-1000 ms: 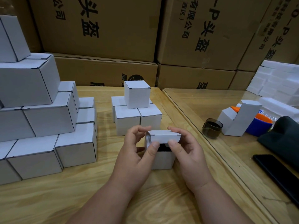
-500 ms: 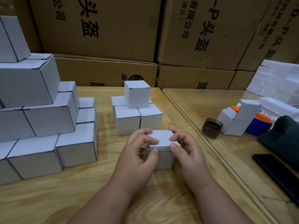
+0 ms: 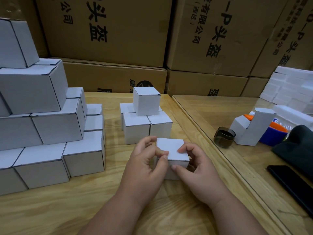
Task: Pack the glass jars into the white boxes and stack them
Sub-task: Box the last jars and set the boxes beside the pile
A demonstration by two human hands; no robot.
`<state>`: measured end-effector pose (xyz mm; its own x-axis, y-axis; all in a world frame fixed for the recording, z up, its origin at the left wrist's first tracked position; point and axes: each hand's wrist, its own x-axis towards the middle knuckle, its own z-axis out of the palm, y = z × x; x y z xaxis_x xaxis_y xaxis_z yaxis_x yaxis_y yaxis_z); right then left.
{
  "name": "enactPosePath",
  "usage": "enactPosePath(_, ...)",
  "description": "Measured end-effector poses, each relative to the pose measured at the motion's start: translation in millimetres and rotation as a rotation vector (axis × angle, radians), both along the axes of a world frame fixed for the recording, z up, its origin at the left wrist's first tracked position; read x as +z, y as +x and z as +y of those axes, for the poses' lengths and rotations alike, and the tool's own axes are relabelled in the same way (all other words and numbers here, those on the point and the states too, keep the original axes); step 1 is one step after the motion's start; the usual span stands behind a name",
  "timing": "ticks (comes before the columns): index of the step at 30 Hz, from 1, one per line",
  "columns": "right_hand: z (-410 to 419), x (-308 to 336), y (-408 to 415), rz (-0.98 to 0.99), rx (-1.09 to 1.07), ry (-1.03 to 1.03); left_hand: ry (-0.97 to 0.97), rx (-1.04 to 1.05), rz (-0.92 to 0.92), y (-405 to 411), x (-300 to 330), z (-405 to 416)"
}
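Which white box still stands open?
The tall white box right of the dark glass jar, flap upright. Every stacked box, and the one both hands hold, is closed.

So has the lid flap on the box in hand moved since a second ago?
Yes. The flap has folded down flat onto the box, which stays put before the small stack.

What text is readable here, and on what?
"头盔", large, with smaller "司" beside it: brown carton, back left.
"P头盔", with smaller "有限公司" and "(西区)": brown carton, back centre.
"P头盔", partly cut off: carton, back right.
Lower cartons: print cut off, unreadable.
White boxes: none.
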<state>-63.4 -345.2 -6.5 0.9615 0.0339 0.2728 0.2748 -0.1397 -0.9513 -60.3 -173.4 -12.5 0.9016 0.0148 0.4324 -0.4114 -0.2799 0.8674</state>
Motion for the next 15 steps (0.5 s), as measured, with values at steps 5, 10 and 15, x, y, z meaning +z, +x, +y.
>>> enactPosePath(5, -7, -1, 7, 0.015, -0.242, 0.062, 0.030, -0.003, 0.019, 2, -2, 2)
enactPosePath(10, -21, -6, 30, -0.007, -0.465, 0.048, 0.027, -0.004, 0.071, 2, -3, 1)
enactPosePath(15, -31, -6, 56, -0.042, -0.567, -0.122, 0.038, -0.027, 0.096, 1, -2, 1)
